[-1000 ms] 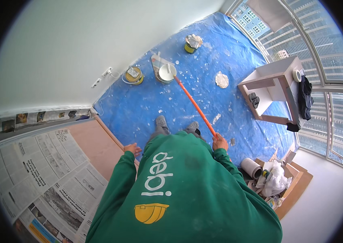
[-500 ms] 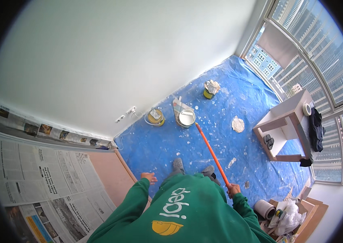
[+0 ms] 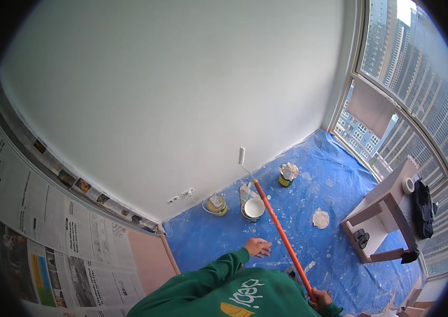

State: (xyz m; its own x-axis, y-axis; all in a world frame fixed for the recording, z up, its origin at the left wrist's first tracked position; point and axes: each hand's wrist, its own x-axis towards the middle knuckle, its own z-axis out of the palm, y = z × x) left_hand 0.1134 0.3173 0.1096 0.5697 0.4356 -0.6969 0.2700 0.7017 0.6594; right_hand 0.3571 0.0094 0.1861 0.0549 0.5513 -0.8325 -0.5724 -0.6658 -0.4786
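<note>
My right hand (image 3: 320, 299) is wrapped round the lower end of a long orange pole (image 3: 279, 228) of a paint roller. At its far end the white roller head (image 3: 242, 156) is up in front of the pale wall (image 3: 171, 95); I cannot tell whether it touches. My left hand (image 3: 259, 247) is held out left of the pole with its fingers stretched, holding nothing. Beyond that hand, a bucket of white paint (image 3: 254, 208) stands on the blue plastic sheet (image 3: 192, 253).
A yellow-rimmed bucket (image 3: 216, 205) stands left of the paint, near wall sockets (image 3: 187, 192). A can with a crumpled cover (image 3: 288, 171) is farther right. A round whitish patch (image 3: 320, 218) and a wooden cabinet (image 3: 374, 211) lie right. Newspaper (image 3: 49, 232) covers the left side.
The roller head has risen out of the paint bucket to a place before the wall. My left hand has moved right, toward the pole. The view has tilted up.
</note>
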